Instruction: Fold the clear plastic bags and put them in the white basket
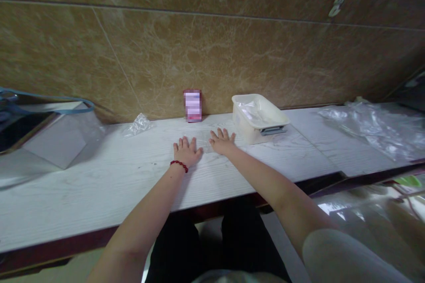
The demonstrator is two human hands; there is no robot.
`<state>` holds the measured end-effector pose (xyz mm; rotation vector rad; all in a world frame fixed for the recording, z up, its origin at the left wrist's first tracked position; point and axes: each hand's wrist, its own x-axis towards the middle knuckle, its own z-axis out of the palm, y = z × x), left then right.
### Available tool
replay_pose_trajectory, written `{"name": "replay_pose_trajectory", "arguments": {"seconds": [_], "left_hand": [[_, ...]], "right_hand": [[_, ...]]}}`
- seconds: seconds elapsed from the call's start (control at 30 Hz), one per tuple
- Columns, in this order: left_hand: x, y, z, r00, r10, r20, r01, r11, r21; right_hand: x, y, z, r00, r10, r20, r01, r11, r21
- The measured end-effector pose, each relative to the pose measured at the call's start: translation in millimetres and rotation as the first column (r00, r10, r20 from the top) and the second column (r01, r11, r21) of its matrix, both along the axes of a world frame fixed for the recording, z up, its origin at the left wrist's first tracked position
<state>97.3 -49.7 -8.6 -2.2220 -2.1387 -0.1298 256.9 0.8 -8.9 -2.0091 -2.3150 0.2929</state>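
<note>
The brown wall (212, 53) was the biggest thing, and it stood behind a long white table (133, 185). On the right end of the table lay a big heap of clear bags (378, 128), all shiny and wrinkly. On the left end sat a white box (59, 141) with slanted sides. A dark flat thing (23, 128) lay at the box, and a blue strap (78, 98) looped over the top.

A cream tub (282, 119) stood right of the middle, just beside the right hand (222, 142). It had a gray clip on its near side and some clear plastic (250, 110) inside.

Both hands were flat on the table, palms down. The left hand (187, 152) had its fingers spread wide. The right hand had its fingers spread too. They pinched nothing, and they did not touch each other.

A small upright thing (193, 106) with red edges leaned on the wall behind the hands. Its front was too blurry to read. To its left, near the wall, sat a crumpled bag (140, 124).

The thin clear sheet (205, 142) lay flat between the hands, by their fingers. It was very hard to see. The smallest thing was a red bracelet (179, 166) on the left wrist.
</note>
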Motion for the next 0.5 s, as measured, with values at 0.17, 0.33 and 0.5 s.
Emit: {"name": "replay_pose_trajectory", "arguments": {"seconds": [0.17, 0.33, 0.5], "left_hand": [[4, -6, 7.8, 1.000, -0.024, -0.017, 0.026, 0.993, 0.114], [12, -10, 9.9, 0.951, -0.307, -0.023, 0.308, 0.947, 0.092], [14, -6, 2.7, 0.944, -0.329, 0.011, 0.329, 0.944, -0.026]], "right_hand": [[10, -4, 6.7, 0.992, -0.115, -0.051, 0.118, 0.990, 0.082], [31, -24, 19.5, 0.988, 0.114, -0.107, -0.083, 0.962, 0.260], [38, -51, 29.4, 0.919, 0.393, 0.001, -0.373, 0.871, 0.320]]}}
